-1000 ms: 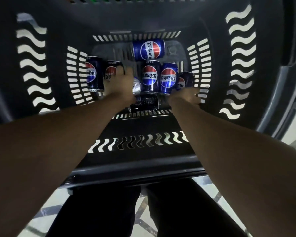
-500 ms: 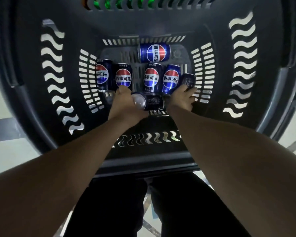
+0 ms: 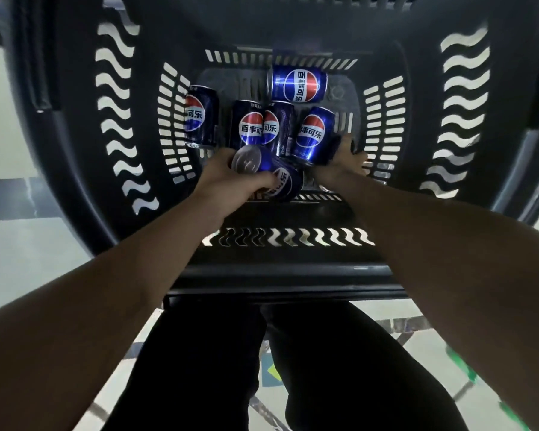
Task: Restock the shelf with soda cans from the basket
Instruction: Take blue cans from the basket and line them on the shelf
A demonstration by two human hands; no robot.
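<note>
Down inside, the black basket (image 3: 75, 126) held six blue cans. Five cans (image 3: 252, 126) lay crowded at its bottom. The left grip (image 3: 227, 178) curled round a tilted can (image 3: 271, 172); the right grip's (image 3: 346, 160) fingers were hidden behind a can.

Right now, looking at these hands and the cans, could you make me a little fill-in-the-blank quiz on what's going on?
1. The left hand grips a blue can whose silver top faces the ____.
2. All the cans lie inside a dark plastic ____.
3. The right hand reaches a can at the group's ____ end.
4. The can nearest the far wall lies on its ____.

Missing words: camera; basket; right; side.
</note>
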